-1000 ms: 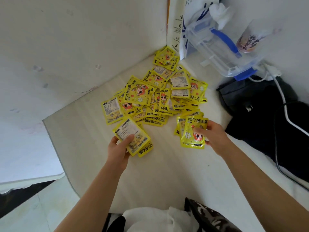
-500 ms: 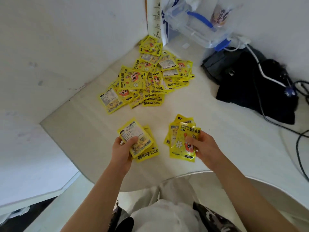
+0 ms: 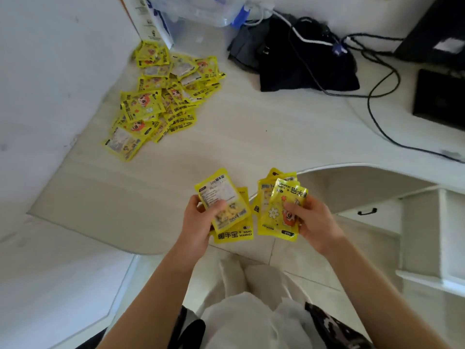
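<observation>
My left hand [image 3: 198, 222] is clamped on a small stack of yellow packets [image 3: 222, 197]. The thumb lies across the top one, which shows its printed back. A packet beneath it sticks out at the lower edge and reads "HAND WARMER". My right hand [image 3: 312, 222] grips a fanned bunch of packets [image 3: 276, 217], thumb pressed on the front one, which has a white flower and an orange cartoon figure on it. The two handfuls sit just beside each other without touching, up off the surface at the near curved edge of the tabletop [image 3: 251, 137].

The loose pile [image 3: 163, 96] of the same yellow packets lies well apart from my hands, at the far left of the tabletop against the wall, some face up and some face down, overlapping. A clear plastic box [image 3: 196, 11] with a blue part stands behind the pile. To the right of the pile is a black bag [image 3: 302, 69], and dark cables [image 3: 377, 102] trail across it and over the tabletop to the right.
</observation>
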Demonstrator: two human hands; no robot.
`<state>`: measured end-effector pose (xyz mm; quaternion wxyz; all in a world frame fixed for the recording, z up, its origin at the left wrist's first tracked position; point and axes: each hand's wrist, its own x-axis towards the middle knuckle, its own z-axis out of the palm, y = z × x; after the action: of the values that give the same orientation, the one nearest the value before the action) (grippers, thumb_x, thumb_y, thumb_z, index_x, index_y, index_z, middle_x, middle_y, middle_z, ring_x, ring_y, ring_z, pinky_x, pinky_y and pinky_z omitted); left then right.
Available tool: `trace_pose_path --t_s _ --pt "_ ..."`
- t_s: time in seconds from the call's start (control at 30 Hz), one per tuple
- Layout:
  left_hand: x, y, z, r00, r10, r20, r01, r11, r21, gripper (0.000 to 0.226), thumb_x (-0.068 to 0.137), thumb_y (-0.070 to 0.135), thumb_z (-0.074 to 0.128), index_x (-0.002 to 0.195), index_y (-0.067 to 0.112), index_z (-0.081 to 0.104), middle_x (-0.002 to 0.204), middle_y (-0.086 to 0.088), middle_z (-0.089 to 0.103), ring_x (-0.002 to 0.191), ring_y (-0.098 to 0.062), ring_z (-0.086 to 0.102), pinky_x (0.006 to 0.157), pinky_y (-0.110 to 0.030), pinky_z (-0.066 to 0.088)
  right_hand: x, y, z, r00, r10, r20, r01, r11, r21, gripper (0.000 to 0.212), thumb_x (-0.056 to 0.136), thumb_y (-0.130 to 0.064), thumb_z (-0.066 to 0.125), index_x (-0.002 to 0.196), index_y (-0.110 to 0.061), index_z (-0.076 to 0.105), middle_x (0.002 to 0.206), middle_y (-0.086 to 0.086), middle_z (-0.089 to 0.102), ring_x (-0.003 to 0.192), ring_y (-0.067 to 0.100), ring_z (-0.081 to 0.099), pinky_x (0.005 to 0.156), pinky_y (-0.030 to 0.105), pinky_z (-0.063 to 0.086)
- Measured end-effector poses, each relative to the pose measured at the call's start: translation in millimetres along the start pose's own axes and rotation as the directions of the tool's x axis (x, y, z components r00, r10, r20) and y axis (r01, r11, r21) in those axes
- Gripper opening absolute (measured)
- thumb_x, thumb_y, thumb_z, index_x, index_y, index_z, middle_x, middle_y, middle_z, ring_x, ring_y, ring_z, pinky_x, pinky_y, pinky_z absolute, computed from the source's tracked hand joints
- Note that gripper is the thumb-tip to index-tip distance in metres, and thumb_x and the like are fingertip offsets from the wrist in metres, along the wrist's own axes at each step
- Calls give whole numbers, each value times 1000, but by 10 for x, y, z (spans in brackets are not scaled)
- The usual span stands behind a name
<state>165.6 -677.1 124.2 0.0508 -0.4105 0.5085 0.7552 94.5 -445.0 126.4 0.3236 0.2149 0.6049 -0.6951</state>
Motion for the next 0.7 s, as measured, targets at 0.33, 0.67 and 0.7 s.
trace_pose_path --t_s 0.33,0.67,0.7 --pt "-514 -747 1041 972 -49 228 -4 975 224 43 79 11 77 118 12 59 113 -13 72 100 -32 71 88 -53 56 -935 442 -1272 975 -40 -221 81 980 180 27 86 1 63 113 -2 63 108 21 70 97 38 68 84 58 55" --pt "-1419 -1934 2165 931 -117 347 -15 934 356 30 80 9 77 107 18 65 107 -11 74 99 -32 71 91 -57 54 -1940 1111 -2838 918 -30 -395 153 946 286 25 85 -1 66 110 -6 65 102 16 72 87 30 71 77 49 58" --pt "-1489 -2039 2261 929 -126 349 -12 930 367 32 81 8 76 109 17 64 109 -11 73 101 -33 70 92 -58 53 -2024 1175 -2974 911 -27 -412 159 944 289 27 86 0 65 112 -5 64 101 16 72 86 30 71 76 49 59"
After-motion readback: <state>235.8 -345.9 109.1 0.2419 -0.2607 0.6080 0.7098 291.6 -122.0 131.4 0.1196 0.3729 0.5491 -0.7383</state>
